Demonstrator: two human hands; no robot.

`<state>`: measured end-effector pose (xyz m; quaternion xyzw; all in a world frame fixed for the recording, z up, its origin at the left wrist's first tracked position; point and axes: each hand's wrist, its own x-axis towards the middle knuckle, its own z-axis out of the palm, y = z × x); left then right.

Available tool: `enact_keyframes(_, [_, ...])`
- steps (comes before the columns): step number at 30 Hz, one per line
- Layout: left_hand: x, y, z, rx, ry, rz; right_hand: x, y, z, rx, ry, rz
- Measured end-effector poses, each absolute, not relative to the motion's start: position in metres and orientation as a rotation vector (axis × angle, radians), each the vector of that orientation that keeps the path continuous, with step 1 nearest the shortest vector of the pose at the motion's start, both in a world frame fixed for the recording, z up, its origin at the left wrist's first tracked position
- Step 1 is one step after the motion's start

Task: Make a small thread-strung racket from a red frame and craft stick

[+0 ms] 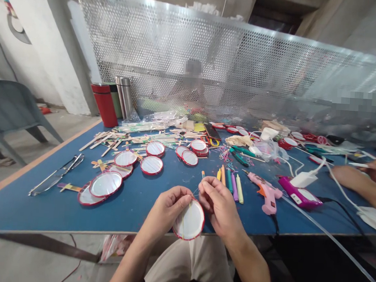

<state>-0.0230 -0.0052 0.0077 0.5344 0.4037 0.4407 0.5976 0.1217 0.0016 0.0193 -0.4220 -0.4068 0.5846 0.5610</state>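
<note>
My left hand [173,206] is closed on a round white disc [190,222] with a red rim, held over the table's front edge above my lap. A thin yellowish strand runs down the disc's face. Close to its upper right edge, my right hand [219,203] is closed in a pinch, and fine pale thread [196,194] shows between the two hands. A short stick tip with an orange and blue end [202,175] shows just above my right fingers; whether they touch it I cannot tell. Similar red-rimmed discs [106,184] lie stacked to the left, some with small crossed sticks.
Wooden sticks [107,139] and bottles [105,105] stand back left, with metal tongs [57,175] nearer. Coloured pen-like sticks [229,180], a pink glue gun [264,191], a purple power strip [300,194] and cables lie right. Another person's hand [349,178] is far right. A perforated metal screen [169,45] stands behind.
</note>
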Motion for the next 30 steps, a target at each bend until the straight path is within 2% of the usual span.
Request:
enact_keyframes(7, [-0.022, -0.003, 0.002, 1.25, 1.056, 1.07, 0.132, -0.026, 0.011, -1.203, -1.263, 1.139])
enact_keyframes(15, [-0.017, -0.008, 0.005, 1.361, 1.199, 1.056, 0.135, -0.057, 0.007, -1.24, -1.539, 0.654])
enact_keyframes(22, [-0.017, -0.009, 0.007, 1.434, 1.241, 1.053, 0.136, -0.057, 0.006, -1.241, -1.664, 0.53])
enact_keyframes(30, [-0.014, -0.011, 0.006, 1.592, 1.25, 1.034, 0.136, -0.049, 0.007, -1.322, -1.523, 0.462])
